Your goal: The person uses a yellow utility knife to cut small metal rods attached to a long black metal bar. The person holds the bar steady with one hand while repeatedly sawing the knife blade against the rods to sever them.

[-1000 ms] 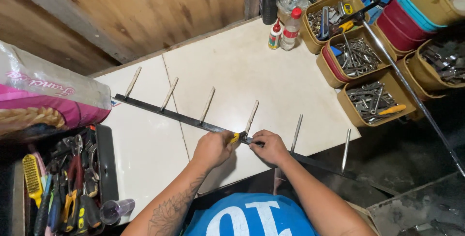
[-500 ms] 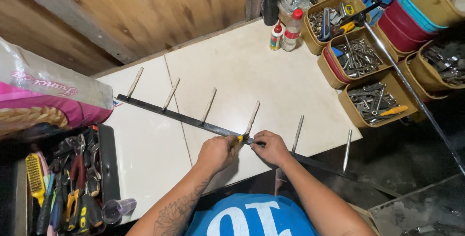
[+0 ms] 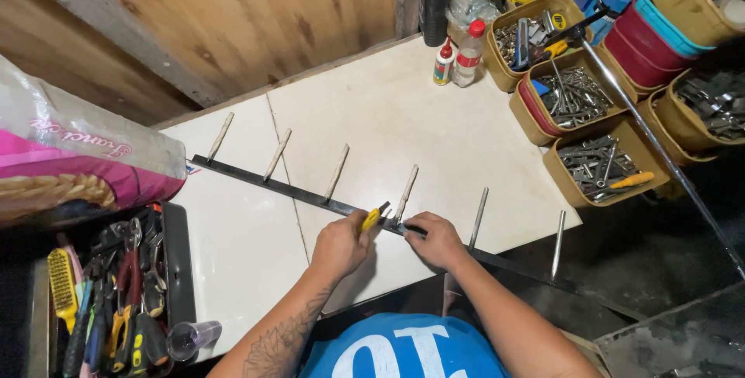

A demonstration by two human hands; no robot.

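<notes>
On the white table, the left hand grips a yellow-handled tool against the black bar the right hand pinches.

Workshop: tool tray, screw bins.

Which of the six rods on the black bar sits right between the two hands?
The fourth rod from the left, counting from the pink bag: it rises between the left hand and right hand; the others stand clear.

Dark metal bar with upright pegs lies across white table.
</notes>
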